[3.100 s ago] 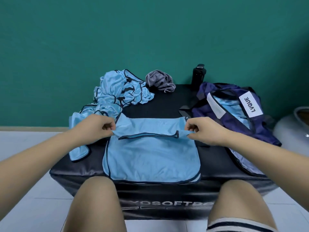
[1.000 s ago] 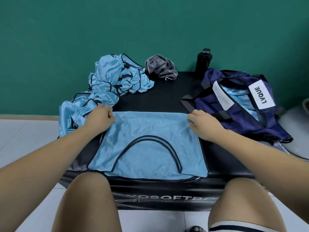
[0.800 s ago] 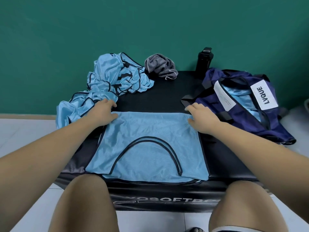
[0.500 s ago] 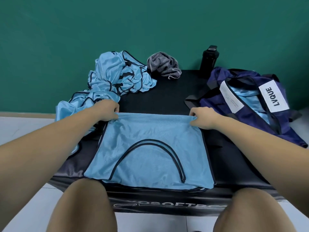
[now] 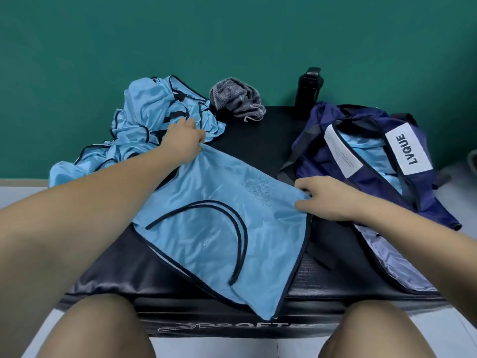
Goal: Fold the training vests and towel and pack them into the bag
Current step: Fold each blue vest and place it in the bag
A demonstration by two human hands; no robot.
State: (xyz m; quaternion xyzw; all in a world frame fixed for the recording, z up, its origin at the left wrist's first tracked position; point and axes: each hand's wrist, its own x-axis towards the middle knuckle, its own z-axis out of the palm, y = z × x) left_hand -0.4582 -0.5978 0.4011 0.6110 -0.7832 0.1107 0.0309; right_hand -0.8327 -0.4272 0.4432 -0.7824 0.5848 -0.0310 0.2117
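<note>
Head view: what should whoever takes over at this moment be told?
Left hand grips the far left corner of the light blue vest; right hand pinches its right corner.
The vest lies skewed on the black mat, partly folded.
Done: light blue fabric already sits inside the open navy bag on the right.
Left: finish this vest and pack it, then fold and pack the pile of vests at far left and the crumpled grey towel beside it.

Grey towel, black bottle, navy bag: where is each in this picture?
grey towel [image 5: 236,102], head view, its crumpled middle.
black bottle [image 5: 308,90], head view, its body below the cap.
navy bag [image 5: 320,120], head view, its outer fabric wall.
</note>
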